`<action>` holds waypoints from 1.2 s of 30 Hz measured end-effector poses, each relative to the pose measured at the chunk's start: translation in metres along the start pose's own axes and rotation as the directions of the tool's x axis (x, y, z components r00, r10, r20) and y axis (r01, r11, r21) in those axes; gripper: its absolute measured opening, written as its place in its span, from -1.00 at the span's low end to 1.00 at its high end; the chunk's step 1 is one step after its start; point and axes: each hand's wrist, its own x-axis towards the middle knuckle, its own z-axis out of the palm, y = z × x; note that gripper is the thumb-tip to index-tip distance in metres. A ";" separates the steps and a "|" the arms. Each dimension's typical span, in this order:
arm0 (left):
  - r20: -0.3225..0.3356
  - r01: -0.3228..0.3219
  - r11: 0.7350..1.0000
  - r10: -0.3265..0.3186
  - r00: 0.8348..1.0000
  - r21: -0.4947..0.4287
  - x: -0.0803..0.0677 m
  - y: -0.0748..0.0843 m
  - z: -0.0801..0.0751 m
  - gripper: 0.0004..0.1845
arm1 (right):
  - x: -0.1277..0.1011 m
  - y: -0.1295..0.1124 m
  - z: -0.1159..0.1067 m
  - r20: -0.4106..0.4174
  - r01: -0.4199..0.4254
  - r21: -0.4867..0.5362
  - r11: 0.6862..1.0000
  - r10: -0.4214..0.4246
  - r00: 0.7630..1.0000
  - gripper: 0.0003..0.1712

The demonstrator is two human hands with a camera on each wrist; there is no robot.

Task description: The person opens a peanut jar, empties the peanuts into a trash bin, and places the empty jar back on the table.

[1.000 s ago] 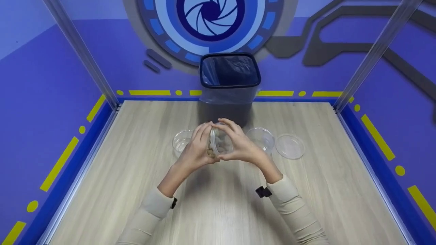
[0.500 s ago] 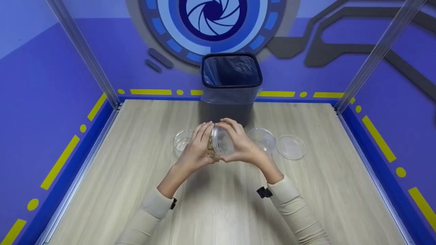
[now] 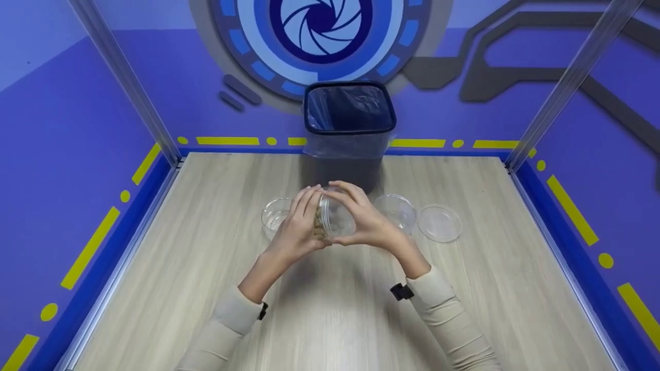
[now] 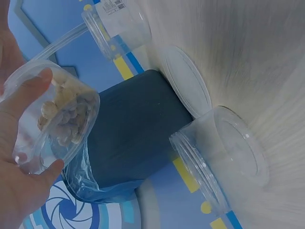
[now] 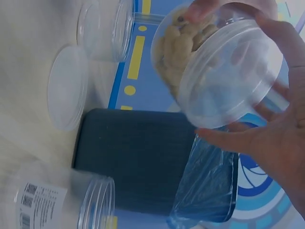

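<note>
A person's left hand (image 3: 298, 229) and right hand (image 3: 367, 220) together grip a clear plastic jar (image 3: 332, 217) of pale brown nuggets, holding it tilted on its side above the wooden table (image 3: 330, 309), the right fingers curled around its lidded end and the left around its base. Two empty clear jars (image 3: 274, 212) (image 3: 397, 210) stand just beside the hands on either side, a loose clear lid (image 3: 439, 222) lies near the right-hand jar, and a dark lined waste bin (image 3: 348, 121) stands behind them.

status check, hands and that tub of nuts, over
Left hand and right hand both grip clear tub, tilted, lid on, nuts inside. Empty jars either side; bin behind. Nothing in the way.
</note>
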 end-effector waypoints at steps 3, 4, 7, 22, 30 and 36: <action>-0.001 0.016 1.000 -0.016 1.000 -0.025 -0.001 0.000 -0.002 0.30 | -0.001 0.002 0.001 -0.008 0.089 -0.032 0.996 -0.089 0.996 0.17; 0.000 0.020 0.999 -0.020 1.000 -0.030 -0.001 0.000 -0.002 0.31 | -0.002 0.002 0.001 -0.013 0.071 -0.016 0.997 -0.071 0.997 0.18; 0.003 0.022 0.999 -0.022 1.000 -0.023 -0.001 0.001 -0.003 0.34 | -0.002 0.000 0.004 -0.016 -0.097 0.051 0.994 0.098 0.995 0.24; -0.007 0.010 1.000 -0.010 1.000 0.006 -0.001 0.002 0.000 0.29 | -0.001 -0.003 0.006 0.050 -0.207 0.090 0.974 0.203 0.978 0.32; -0.025 0.031 0.999 -0.031 0.999 -0.008 -0.002 0.000 0.002 0.26 | 0.002 -0.005 0.007 -0.017 -0.196 0.068 0.978 0.198 0.980 0.25; -0.071 0.012 0.999 -0.014 0.997 -0.034 -0.001 -0.002 0.002 0.24 | 0.003 -0.003 0.007 -0.076 -0.127 0.060 0.990 0.131 0.988 0.21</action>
